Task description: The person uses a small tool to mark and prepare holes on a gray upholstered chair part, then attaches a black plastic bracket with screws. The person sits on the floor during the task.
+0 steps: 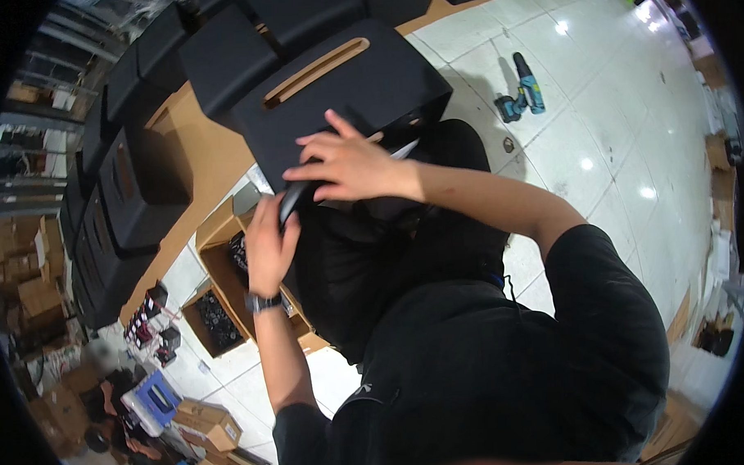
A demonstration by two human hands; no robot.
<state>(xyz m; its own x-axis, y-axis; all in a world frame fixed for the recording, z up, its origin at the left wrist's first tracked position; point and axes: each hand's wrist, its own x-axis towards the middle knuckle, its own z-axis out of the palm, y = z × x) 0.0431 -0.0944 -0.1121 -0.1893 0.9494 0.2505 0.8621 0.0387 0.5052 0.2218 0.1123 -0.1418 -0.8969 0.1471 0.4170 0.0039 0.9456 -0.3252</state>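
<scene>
Black box, long tan slot on top | right hand flat on its edge, fingers spread | left hand clasps dark curved tool

Black short-sleeved T-shirt, bare forearms, dark wristwatch (left wrist), small pale mark near collar

A teal drill lies on the white tiled floor, well apart from the rest. Black boxes stand in a curved row along a brown board. Below them sit open cartons with dark parts inside. Closed cartons and a blue crate lie near the lower left, and cardboard stacks fill the far left.
</scene>
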